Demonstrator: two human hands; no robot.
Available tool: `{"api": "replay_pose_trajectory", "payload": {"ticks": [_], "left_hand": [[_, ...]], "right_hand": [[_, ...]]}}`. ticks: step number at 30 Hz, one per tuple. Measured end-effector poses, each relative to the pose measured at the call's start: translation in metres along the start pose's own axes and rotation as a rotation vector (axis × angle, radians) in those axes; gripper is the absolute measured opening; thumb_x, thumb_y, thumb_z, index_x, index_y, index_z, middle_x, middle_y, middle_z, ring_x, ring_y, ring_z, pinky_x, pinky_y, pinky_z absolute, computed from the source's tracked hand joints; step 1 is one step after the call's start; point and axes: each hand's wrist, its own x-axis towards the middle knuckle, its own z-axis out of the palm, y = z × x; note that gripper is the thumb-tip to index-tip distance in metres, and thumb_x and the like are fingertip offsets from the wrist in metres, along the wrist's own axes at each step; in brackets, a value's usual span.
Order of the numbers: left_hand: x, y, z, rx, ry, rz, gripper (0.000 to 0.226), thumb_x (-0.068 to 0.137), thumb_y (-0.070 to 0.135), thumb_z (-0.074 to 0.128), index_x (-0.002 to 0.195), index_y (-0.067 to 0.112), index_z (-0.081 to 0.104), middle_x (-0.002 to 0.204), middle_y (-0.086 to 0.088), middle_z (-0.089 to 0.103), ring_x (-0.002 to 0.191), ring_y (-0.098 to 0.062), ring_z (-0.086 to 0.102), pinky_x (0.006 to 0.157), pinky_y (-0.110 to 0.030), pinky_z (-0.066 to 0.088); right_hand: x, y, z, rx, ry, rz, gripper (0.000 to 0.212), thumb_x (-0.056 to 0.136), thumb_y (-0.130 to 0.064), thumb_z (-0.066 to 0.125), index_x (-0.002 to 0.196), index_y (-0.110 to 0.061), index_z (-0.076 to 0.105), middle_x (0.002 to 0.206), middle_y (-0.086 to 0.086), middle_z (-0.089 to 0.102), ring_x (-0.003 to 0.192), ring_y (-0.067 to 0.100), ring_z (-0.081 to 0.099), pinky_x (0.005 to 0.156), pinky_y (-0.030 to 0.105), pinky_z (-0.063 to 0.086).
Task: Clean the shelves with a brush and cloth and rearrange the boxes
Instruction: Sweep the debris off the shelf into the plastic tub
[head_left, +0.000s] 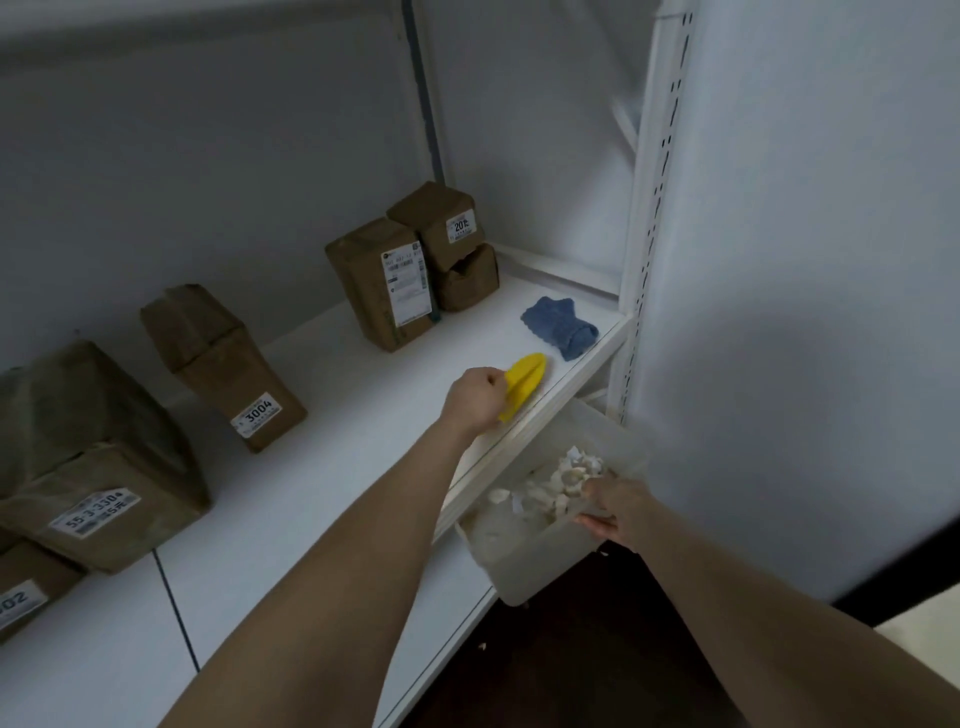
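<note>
The yellow brush (524, 382) is held at the front lip of the white shelf (322, 467). It is clasped by the left hand (475, 400), whose fingers are curled round its near end. At five o'clock of it, below the lip, a translucent bin (540, 561) is held up by the right hand (615, 512), with fingers and thumb pinched over its rim. White scraps (556, 483) are heaped inside.

Sweeping is judged to be well under way: scraps are caught in the bin, and no litter can be made out around the brush. The blue cloth (561, 326) lies bunched at one o'clock of the brush, near it and untouched, so wiping is taken as not yet done.

The boxes are spread from nine to twelve o'clock: a large box (88, 457), the box marked 3004 (223, 364), a tall labelled box (384, 283) and a stacked pair (447, 228) in the far corner. They are set at odd angles, so rearranging looks outstanding too.

The bristles are hidden under the brush body. One more box (26, 587) is cut off at the left edge. Fine dust cannot be judged in this dim light, and other shelves can hardly be seen.
</note>
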Motion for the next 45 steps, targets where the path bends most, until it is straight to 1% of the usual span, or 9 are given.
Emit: {"api": "replay_pose_trajectory", "payload": {"ticks": [4,9,12,15,17,21,29,38,45], "left_hand": [[-0.006,-0.024,-0.016,0.081,0.128,-0.095,0.034,0.096,0.018,0.037,0.104,0.003,0.066,0.109,-0.022,0.065,0.098,-0.039,0.062,0.080,-0.041,0.051],[-0.035,-0.003,0.012,-0.017,-0.122,-0.001,0.036,0.096,0.014,0.040,0.062,0.015,0.050,0.062,-0.005,0.048,0.060,-0.020,0.045,0.054,-0.025,0.035],[-0.042,0.001,0.013,-0.038,-0.032,0.027,0.033,0.097,0.018,0.041,0.070,0.014,0.060,0.069,-0.003,0.053,0.070,-0.017,0.049,0.059,-0.025,0.034],[-0.041,-0.010,-0.009,-0.113,0.121,-0.030,0.032,0.098,0.018,0.039,0.087,0.005,0.065,0.081,-0.014,0.058,0.073,-0.023,0.052,0.063,-0.027,0.037],[-0.042,-0.018,-0.024,-0.122,0.204,-0.088,0.034,0.098,0.017,0.036,0.092,-0.002,0.064,0.087,-0.024,0.061,0.074,-0.034,0.056,0.062,-0.033,0.040],[-0.058,-0.020,-0.016,-0.073,-0.078,-0.091,0.034,0.097,0.014,0.037,0.068,0.008,0.055,0.070,-0.012,0.051,0.052,-0.024,0.044,0.046,-0.023,0.031],[-0.057,-0.008,-0.001,0.039,-0.168,0.010,0.044,0.098,0.016,0.040,0.054,0.017,0.038,0.057,-0.001,0.039,0.054,-0.014,0.036,0.058,-0.027,0.031],[-0.050,-0.006,-0.013,0.035,0.005,0.007,0.025,0.098,0.019,0.039,0.083,0.012,0.058,0.079,-0.013,0.055,0.072,-0.023,0.048,0.066,-0.029,0.036],[-0.034,-0.009,-0.026,0.110,0.112,-0.024,0.031,0.085,0.019,0.053,0.112,0.012,0.066,0.104,-0.014,0.067,0.097,-0.032,0.060,0.077,-0.032,0.048]], "right_hand": [[-0.005,0.001,0.000,0.037,-0.039,0.021,0.029,0.089,-0.004,0.062,0.117,-0.001,0.054,0.092,0.015,0.050,0.077,0.031,0.064,0.024,0.024,0.041],[-0.006,0.010,0.009,0.020,-0.025,0.012,0.036,0.089,-0.004,0.062,0.124,-0.003,0.053,0.130,0.018,0.049,0.086,0.032,0.062,0.023,0.023,0.039],[-0.009,0.010,0.011,-0.014,-0.032,0.002,0.038,0.090,-0.006,0.062,0.127,-0.002,0.051,0.134,0.020,0.046,0.064,0.027,0.057,0.022,0.021,0.036],[-0.011,0.008,0.007,0.007,-0.047,0.032,0.034,0.089,-0.007,0.062,0.122,-0.002,0.051,0.133,0.026,0.044,0.070,0.035,0.066,0.021,0.021,0.035],[-0.012,0.007,0.007,0.015,-0.057,0.022,0.029,0.089,-0.006,0.062,0.115,-0.004,0.052,0.132,0.026,0.045,0.043,0.030,0.064,0.022,0.021,0.036],[-0.008,0.008,0.007,0.010,-0.048,0.015,0.037,0.090,-0.007,0.061,0.126,-0.006,0.051,0.137,0.019,0.044,0.021,0.019,0.048,0.025,0.021,0.038],[-0.016,0.008,0.002,-0.016,-0.051,0.005,0.041,0.091,-0.004,0.058,0.131,-0.006,0.050,0.140,0.018,0.042,0.069,0.031,0.062,0.023,0.020,0.037],[-0.006,0.009,-0.001,-0.047,-0.043,-0.010,0.040,0.090,-0.007,0.060,0.128,-0.006,0.050,0.135,0.022,0.043,0.066,0.030,0.059,0.025,0.021,0.039],[-0.002,0.009,-0.004,-0.024,-0.042,-0.010,0.018,0.088,-0.004,0.061,0.103,-0.006,0.052,0.120,0.024,0.051,0.025,0.024,0.053,0.026,0.020,0.039]]}}
